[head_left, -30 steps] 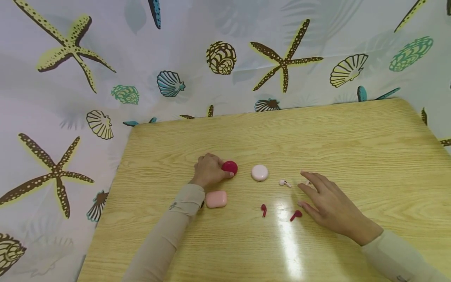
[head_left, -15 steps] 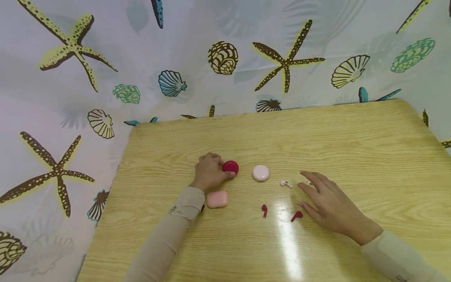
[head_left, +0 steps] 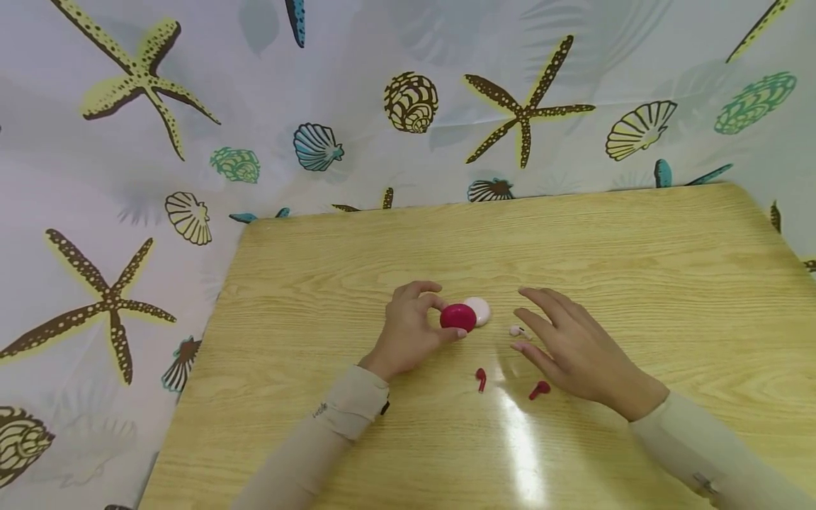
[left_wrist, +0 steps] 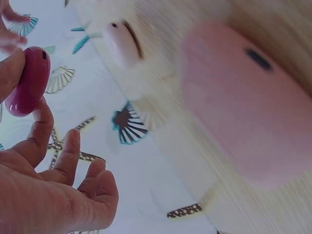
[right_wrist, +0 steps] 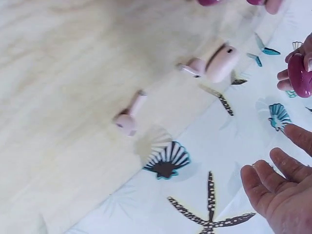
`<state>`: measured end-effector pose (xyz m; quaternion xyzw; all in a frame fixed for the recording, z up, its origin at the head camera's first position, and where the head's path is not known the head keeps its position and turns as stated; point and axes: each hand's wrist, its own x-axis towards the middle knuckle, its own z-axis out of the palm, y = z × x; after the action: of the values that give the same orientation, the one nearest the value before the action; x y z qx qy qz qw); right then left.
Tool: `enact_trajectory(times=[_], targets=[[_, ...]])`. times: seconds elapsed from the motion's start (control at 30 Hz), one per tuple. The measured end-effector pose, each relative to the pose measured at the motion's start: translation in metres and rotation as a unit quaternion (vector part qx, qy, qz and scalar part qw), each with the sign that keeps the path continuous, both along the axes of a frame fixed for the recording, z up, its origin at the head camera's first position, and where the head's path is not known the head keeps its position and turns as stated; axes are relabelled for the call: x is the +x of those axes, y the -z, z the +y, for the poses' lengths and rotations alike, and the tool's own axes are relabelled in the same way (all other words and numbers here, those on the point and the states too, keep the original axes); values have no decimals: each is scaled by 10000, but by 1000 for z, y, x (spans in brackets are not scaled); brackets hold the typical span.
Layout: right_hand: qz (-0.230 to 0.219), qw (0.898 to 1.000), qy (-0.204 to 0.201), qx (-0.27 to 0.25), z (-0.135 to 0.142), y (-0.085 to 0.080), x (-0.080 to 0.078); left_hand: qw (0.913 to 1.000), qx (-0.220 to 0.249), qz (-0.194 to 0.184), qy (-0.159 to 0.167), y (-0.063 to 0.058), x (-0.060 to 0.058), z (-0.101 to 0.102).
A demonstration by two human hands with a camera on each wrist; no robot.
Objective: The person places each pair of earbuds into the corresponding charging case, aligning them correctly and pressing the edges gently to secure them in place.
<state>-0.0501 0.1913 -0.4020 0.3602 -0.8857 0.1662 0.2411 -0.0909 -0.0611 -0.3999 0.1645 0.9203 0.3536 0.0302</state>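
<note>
Glossy oval crimson case [head_left: 457, 319] shifted right, left grip [head_left: 410, 330] pinching it, right grip [head_left: 579, 348] wide, 2 stemmed crimson earbuds [head_left: 481, 374]

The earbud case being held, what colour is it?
The earbud case is glossy, deep pinkish-red. It shows best in the left wrist view.

So the shiny dark-pink case [head_left: 457, 318] was closed and up in the air, pinched in the left hand [head_left: 409, 329], near a closed whitish round case [head_left: 479, 310]. Whitish earbud [head_left: 517, 331] lay by the right hand [head_left: 576, 354], stem pointing handward; dark-pink earbuds [head_left: 481, 376] lay nearby.
</note>
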Motion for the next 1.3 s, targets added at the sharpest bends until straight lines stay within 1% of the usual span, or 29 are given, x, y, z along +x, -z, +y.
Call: enact_trajectory(times=[0.1, 0.27, 0.47, 0.53, 0.77, 1.0, 1.1, 1.2, 1.3], targets=[[13, 9999, -129, -41, -10, -9, -4, 9996, 2, 268, 102, -4, 9, 6], [35, 9994, -342, -76, -23, -19, -8, 9976, 213, 617, 248, -7, 20, 11], [71, 9987, -501, -52, -32, -23, -7, 9907, 161, 1308, 334, -5, 28, 17], [96, 9986, -529, -2, -34, -23, -6, 9888, 150, 1436, 374, -4, 31, 18], [42, 9974, -725, 5, -35, -22, -4, 9897, 137, 1348, 453, -1, 39, 20], [2, 9961, -883, 47, -37, -19, -2, 9861, 138, 1607, 406, 3, 42, 21], [27, 9957, -921, 82, -38, -18, -1, 9855, 110, 1650, 388, 5, 43, 21], [34, 9957, -919, 142, -39, -19, -1, 9871, 126, 1531, 442, 5, 44, 21], [32, 9958, -895, 175, -38, -19, -1, 9896, 229, 1308, 552, 4, 44, 19]])
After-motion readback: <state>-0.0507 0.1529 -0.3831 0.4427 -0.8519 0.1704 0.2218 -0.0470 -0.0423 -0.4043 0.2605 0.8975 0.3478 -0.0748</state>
